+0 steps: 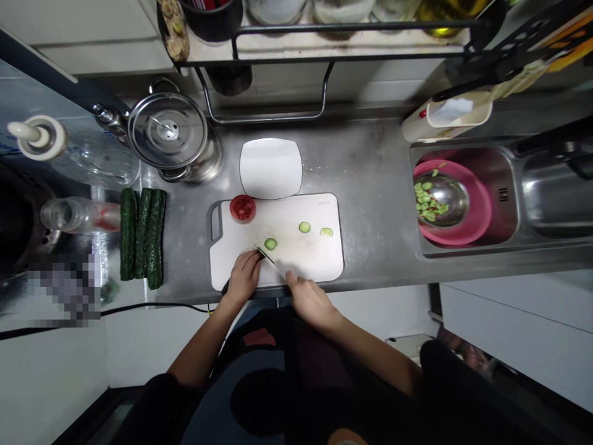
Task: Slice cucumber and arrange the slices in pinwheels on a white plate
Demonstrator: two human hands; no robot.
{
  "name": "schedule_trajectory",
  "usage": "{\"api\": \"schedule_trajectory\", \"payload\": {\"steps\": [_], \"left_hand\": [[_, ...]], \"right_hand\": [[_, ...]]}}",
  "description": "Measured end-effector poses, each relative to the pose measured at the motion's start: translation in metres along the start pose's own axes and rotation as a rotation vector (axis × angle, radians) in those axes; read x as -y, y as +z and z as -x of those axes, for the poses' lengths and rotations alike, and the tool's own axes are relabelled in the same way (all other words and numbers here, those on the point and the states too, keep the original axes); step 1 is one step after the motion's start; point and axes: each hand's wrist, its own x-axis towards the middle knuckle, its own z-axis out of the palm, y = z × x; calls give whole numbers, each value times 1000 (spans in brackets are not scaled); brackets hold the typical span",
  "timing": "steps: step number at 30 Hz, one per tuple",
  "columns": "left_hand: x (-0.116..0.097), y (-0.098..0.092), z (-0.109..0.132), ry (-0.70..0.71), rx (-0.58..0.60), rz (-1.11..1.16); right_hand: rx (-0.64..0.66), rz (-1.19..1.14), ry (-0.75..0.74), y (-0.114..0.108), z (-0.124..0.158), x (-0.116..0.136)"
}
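A white cutting board (pixel 306 253) lies on the steel counter in front of me. My left hand (pixel 243 276) is curled over a piece of cucumber at the board's near edge, pressing it down. My right hand (pixel 309 300) grips a knife (pixel 273 259) whose blade meets the cucumber's cut end. A fresh cucumber slice (pixel 270 243) lies just beyond the blade. Two more slices (pixel 304 227) (pixel 327 232) lie farther right. A tomato half (pixel 243 208) rests at the board's far left corner.
Three whole cucumbers (pixel 142 238) lie left of the board. A white plate (pixel 271 168) and a lidded steel pot (pixel 173 139) stand behind it. At right, a sink holds a pink basin (pixel 477 207) with a steel bowl of green pieces (pixel 433 201). Bottles stand far left.
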Motion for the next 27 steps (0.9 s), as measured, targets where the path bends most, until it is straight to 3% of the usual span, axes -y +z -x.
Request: {"api": "schedule_trajectory", "payload": {"steps": [18, 27], "left_hand": [[0, -1, 1, -14, 18, 25], [2, 0, 3, -41, 5, 6]], "right_hand": [[-63, -10, -32, 9, -40, 7], [-74, 8, 2, 1, -11, -2]]}}
